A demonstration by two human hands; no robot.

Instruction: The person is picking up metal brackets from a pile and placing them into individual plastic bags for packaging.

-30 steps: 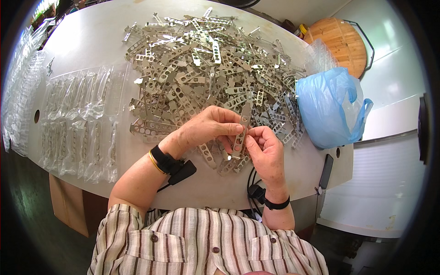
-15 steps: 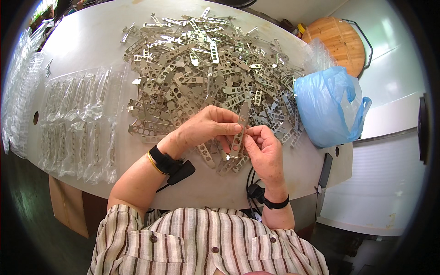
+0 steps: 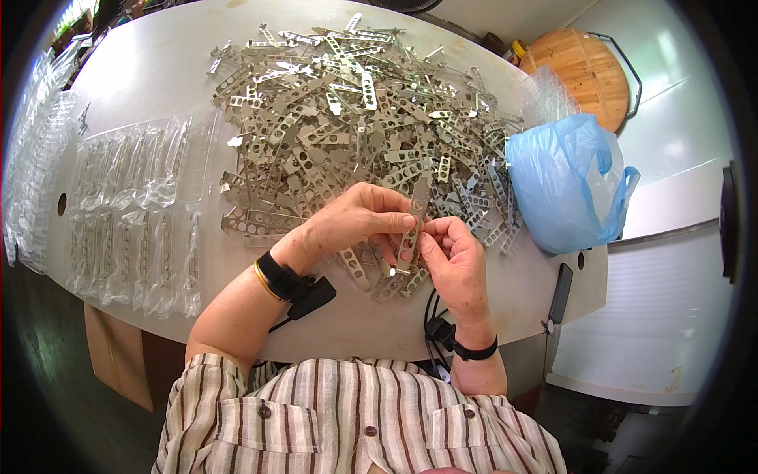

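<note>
Head view: left hand [image 3: 359,213] and right hand [image 3: 458,265] still pinch the perforated metal strip [image 3: 418,204], unmoved.

Head view: no lettering, label, brand, number or sign is legible on any surface. One small yellowish mark [image 3: 673,381] shows low on the white panel [image 3: 632,316] at right; too small and blurred to tell whether it is writing or a stain.

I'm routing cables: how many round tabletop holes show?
2: left hole beside clear plastic packaging, right hole by the blue plastic bag; the perforated metal strips may hide others.
</note>
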